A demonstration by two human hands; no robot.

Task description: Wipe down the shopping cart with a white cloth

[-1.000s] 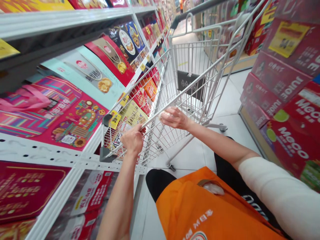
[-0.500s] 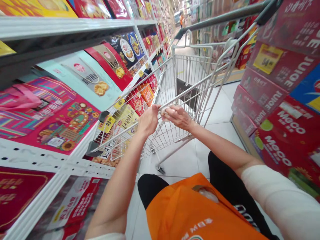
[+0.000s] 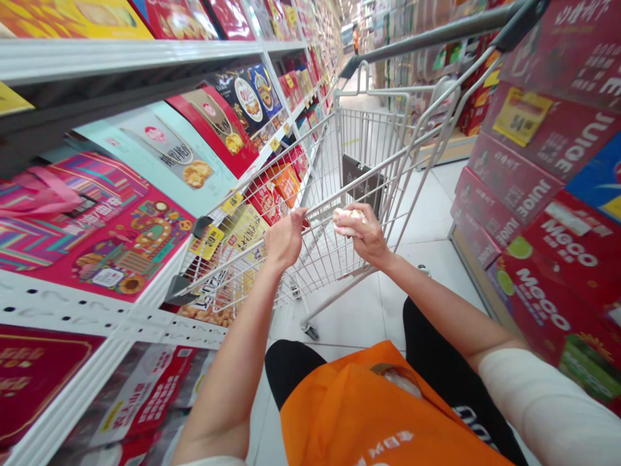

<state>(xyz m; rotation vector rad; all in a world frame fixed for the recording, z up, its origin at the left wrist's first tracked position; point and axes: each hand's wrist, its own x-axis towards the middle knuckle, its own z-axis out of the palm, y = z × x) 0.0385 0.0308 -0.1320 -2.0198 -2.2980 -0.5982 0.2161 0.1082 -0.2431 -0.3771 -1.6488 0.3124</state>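
Note:
A wire shopping cart stands in front of me, its near end close to the shelf on the left. My left hand is closed on the cart's near top rail. To its right, my right hand has its fingers wrapped round a crumpled white and pink cloth, just over the same rail. A dark plate hangs inside the cart. Through the wires, packaged goods on the shelf show.
Shelves with boxed gifts and yellow price tags line the left. Stacked red drink cartons rise on the right. My orange apron is below. Far down the aisle is a person in orange.
My right hand has moved right, away from my left hand, and the cloth in it now shows clearly. My left hand has shifted slightly down and left along the rail.

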